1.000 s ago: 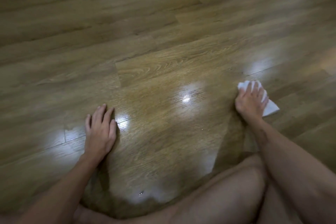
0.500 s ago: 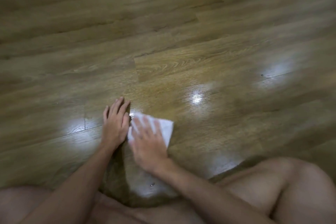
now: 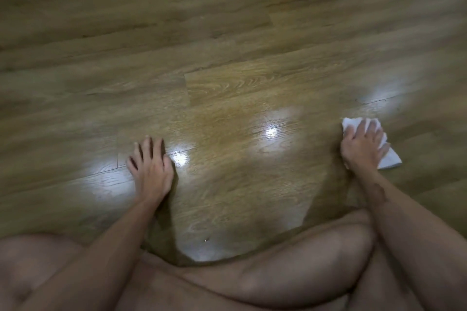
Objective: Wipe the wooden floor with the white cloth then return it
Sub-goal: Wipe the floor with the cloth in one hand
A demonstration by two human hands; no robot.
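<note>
A person's bare legs fill the near edge: a bent knee point(image 3: 303, 257) at the near right and a thigh point(image 3: 38, 262) at the near left. Between them lies a tiny bright speck point(image 3: 207, 240). Soft white patches of reflected light point(image 3: 271, 132) shine at the centre, left and far right.

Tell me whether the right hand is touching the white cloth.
Touching. The head view shows the right hand lying flat on the white cloth, fingers spread over it, pressing it against the wooden floor; cloth edges show beyond the fingers.

Wood floor point(image 3: 227, 88) w/ white cloth point(image 3: 390, 160), both hands.
</note>
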